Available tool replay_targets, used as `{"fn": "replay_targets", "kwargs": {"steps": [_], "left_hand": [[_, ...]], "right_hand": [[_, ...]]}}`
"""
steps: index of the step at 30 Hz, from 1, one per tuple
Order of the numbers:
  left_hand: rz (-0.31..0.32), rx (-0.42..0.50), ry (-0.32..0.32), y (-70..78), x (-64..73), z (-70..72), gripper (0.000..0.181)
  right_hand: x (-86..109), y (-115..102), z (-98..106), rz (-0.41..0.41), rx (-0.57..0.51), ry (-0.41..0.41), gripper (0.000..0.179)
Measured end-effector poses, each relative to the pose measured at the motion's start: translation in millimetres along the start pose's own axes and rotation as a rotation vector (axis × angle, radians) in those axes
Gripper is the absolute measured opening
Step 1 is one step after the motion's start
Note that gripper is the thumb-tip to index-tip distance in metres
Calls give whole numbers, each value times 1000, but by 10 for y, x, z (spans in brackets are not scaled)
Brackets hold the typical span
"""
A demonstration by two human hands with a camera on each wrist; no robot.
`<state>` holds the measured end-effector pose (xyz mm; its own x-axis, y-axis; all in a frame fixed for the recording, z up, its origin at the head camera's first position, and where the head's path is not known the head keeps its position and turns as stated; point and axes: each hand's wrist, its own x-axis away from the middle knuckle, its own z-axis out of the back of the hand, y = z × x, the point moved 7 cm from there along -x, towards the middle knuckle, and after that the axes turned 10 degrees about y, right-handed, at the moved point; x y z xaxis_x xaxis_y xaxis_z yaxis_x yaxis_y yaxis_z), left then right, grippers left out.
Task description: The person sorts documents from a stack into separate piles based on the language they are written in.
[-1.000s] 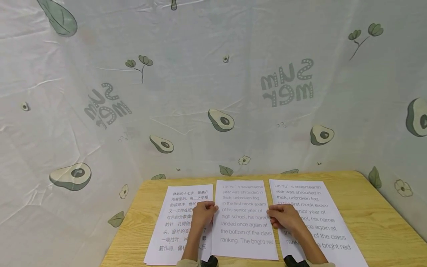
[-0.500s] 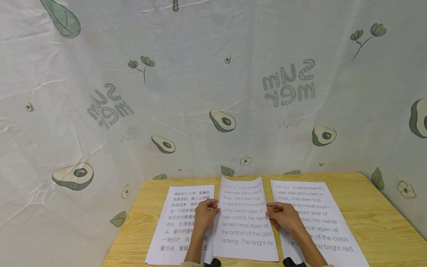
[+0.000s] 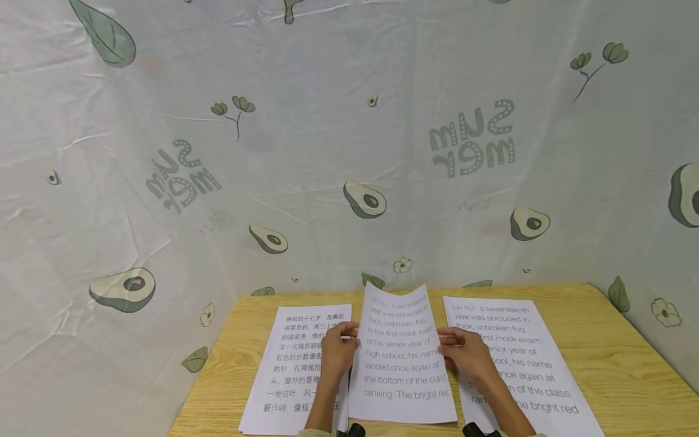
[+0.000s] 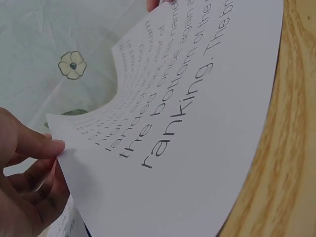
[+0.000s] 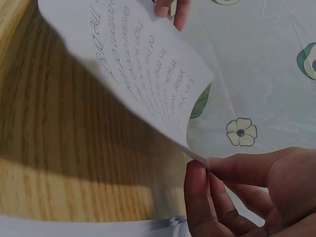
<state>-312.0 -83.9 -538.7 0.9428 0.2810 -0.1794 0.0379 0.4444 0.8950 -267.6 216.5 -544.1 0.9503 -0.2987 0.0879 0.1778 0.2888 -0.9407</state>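
A white sheet of paper (image 3: 401, 364) printed with English text is in the middle of the head view. My left hand (image 3: 337, 351) pinches its left edge between thumb and fingers, and my right hand (image 3: 468, 355) pinches the right edge. The paper bows between them, its far edge raised and its far corners curling up. In the right wrist view, bare wood shows under the lifted side near my thumb (image 5: 232, 165). The left wrist view has my left thumb (image 4: 47, 148) on top of the margin. Whether it is one sheet or several, I cannot tell.
A stack of paper with Chinese text (image 3: 284, 370) lies left, partly under my left forearm. Paper with English text (image 3: 537, 358) lies right, partly under my right forearm. The wooden table (image 3: 606, 352) meets a pale avocado-patterned curtain (image 3: 306, 152) behind.
The middle paper's far edge has risen from flat, and the sheet has become curved between my hands. Both hands have kept their pinch and stayed nearly in place. The side papers have not moved.
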Motion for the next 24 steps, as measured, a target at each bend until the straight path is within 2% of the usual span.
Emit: {"fn": "replay_targets", "kwargs": {"steps": [7, 12, 24], "left_hand": [[-12, 32, 7, 71, 1, 28, 34], [15, 110, -12, 98, 23, 20, 35], [106, 287, -91, 94, 67, -189, 37]], "right_hand": [[-11, -27, 73, 1, -41, -20, 46], [-21, -32, 135, -2, -77, -30, 48], [-63, 42, 371, -26, -47, -29, 52]]}}
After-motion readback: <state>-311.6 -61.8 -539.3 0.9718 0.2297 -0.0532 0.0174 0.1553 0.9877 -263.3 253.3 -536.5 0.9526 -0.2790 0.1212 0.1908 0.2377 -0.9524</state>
